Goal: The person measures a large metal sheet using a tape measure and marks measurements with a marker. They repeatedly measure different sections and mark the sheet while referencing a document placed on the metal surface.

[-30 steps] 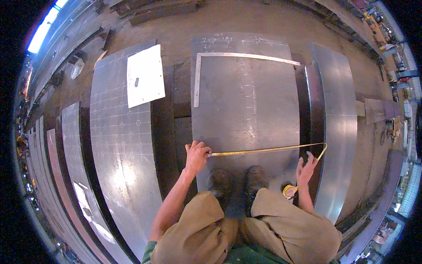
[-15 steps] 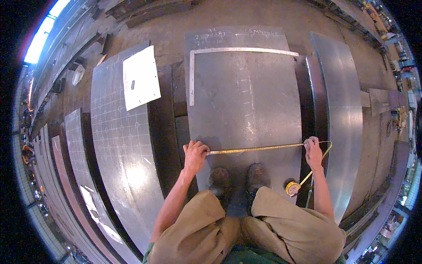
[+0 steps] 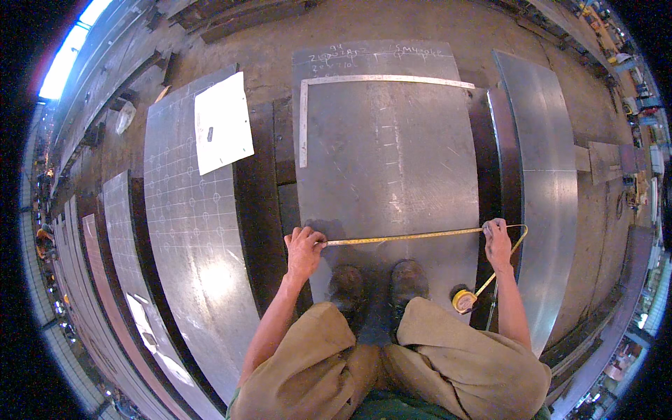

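A yellow tape measure point(image 3: 406, 237) is stretched across a grey steel plate point(image 3: 420, 154). My left hand point(image 3: 305, 250) pinches its end at the plate's left edge. At the right edge my right hand point(image 3: 498, 242) grips the blade, its fingers closed round it. Beyond that hand the blade loops back down to the round yellow case point(image 3: 463, 301), which lies near the plate's lower right, by my knee. Farther up the plate lies a metal carpenter's square point(image 3: 378, 79), its corner at the upper left. Chalk marks and writing run along the plate's far end and down its middle.
To the left, another plate point(image 3: 182, 203) bears a chalk grid with circles and a white paper sheet point(image 3: 222, 126) with a small dark object on it. A narrower shiny plate point(image 3: 546, 196) lies on the right. Dark gaps separate the plates. My boots point(image 3: 409, 281) stand on the middle plate.
My left hand has shifted slightly left with the tape's end. The right hand and the tape case have hardly moved.
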Demonstrator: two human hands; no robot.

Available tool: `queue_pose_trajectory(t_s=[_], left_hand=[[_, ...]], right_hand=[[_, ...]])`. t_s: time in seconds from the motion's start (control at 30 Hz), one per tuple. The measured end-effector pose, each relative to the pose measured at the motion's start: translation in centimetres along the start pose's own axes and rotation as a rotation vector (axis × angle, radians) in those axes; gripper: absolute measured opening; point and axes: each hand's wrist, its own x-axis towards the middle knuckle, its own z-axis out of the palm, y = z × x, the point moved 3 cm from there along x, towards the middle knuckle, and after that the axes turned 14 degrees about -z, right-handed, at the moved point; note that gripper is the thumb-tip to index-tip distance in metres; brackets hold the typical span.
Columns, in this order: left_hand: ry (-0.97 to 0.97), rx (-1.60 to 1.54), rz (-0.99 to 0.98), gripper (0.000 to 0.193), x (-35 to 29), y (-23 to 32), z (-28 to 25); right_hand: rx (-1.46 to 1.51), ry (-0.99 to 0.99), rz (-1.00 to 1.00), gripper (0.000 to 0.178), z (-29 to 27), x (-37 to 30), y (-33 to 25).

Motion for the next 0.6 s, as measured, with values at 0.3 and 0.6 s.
queue_pose_trajectory(t_s=[0.3,0.6], left_hand=[[0.051,-0.005,0.003,0.008,0.2,0.2,-0.9],[-0.053,-0.24,-0.112,0.008,-0.9,-1.9,-1.7]], right_hand=[[0.02,0.155,0.041,0.012,-2.0,-0.2,-1.9],[-0.081,-0.036,0.686,0.074,3.4,-20.0,-10.0]])
